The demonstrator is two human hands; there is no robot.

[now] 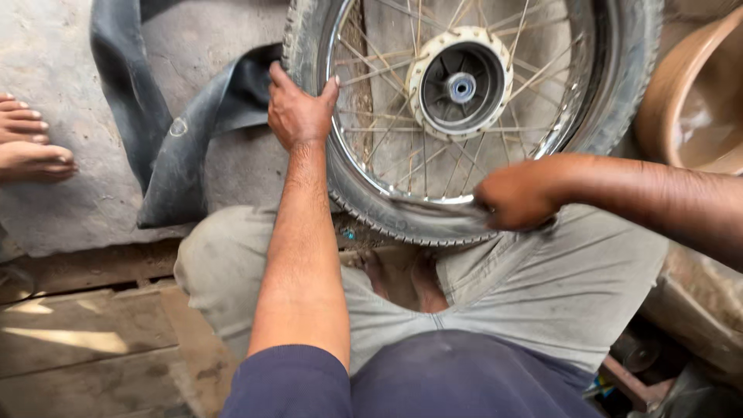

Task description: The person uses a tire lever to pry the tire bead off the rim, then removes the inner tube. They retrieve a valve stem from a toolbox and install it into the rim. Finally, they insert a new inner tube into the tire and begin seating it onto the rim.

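— What can't you make out here?

— The top of the wheel (464,116) is cut off by the frame, and so is most of the brown tub (696,101) at the right. The fingers of the right hand (515,197) are blurred, so their exact grip is hard to read. Someone else's bare feet (27,139) enter at the left edge – nothing more of that person shows.

— And the wheel itself?

— It lies flat on the concrete floor (54,62), its near edge over the person's lap. The tyre (387,217) is black, ribbed and dusty; the rim is shiny metal with thin wire spokes running to a pale round hub (462,85). A limp black inner tube (170,131) trails out from under the left side onto the floor.

— The hands?

— The left hand (298,112) lies with fingers spread, palm pressed on the tyre's left edge, thumb at the rim. The right hand is curled closed over the near edge of the tyre, where the rubber is pulled in over the rim.

— Anything else?

— Grey trousers, blue shirt, worn wooden planks (85,340) at lower left.
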